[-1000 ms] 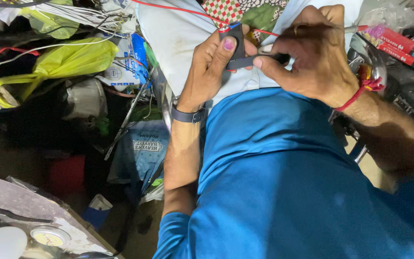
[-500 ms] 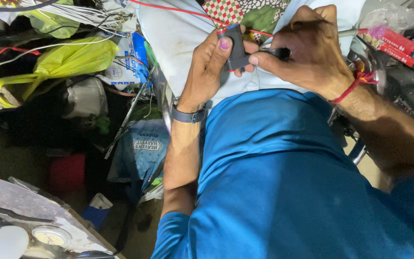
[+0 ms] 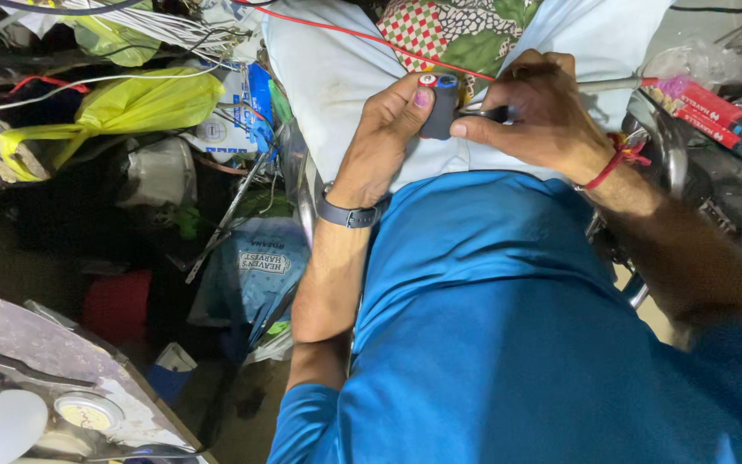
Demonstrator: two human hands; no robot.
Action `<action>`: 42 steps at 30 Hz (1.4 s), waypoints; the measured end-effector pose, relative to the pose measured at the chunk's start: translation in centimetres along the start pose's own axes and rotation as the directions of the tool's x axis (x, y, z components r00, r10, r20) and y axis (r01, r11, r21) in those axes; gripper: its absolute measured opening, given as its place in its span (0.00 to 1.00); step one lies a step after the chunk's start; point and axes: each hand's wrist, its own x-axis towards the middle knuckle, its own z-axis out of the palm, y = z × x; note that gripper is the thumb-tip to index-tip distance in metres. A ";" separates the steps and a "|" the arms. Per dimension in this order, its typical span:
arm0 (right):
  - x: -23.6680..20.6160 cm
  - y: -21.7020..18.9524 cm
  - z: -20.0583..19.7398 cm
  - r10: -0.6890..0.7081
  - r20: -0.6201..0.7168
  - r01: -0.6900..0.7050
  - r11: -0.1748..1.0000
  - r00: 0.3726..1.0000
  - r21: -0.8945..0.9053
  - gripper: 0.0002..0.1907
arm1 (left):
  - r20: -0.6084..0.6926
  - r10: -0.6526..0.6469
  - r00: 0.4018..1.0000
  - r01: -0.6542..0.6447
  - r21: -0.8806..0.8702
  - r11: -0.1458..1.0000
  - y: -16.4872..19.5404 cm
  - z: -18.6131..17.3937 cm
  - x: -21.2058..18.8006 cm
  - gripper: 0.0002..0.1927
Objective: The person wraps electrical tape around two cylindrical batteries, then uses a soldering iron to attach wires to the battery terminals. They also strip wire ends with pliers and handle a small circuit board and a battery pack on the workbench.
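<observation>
The small dark grey block (image 3: pixel 438 107), with a red and a blue button on its top end, sits upright over the person's lap, against pale cloth (image 3: pixel 337 86). The left hand (image 3: pixel 384 142) is closed around it, thumb pressed to its side. Compared with a second ago, the block has turned more upright and the right hand (image 3: pixel 538 116) has drawn in, its grip pinching a thin dark tool (image 3: pixel 484 112) whose tip now touches the block's side. A red wire (image 3: pixel 345 33) crosses the cloth; red boxes (image 3: pixel 714 116) lie right.
</observation>
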 end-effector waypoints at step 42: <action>-2.2 -4.4 -2.5 -0.213 -0.201 0.205 0.977 0.956 -0.061 0.17 | 0.127 0.120 0.985 -0.145 0.209 0.967 1.2 0.8 -0.2 0.28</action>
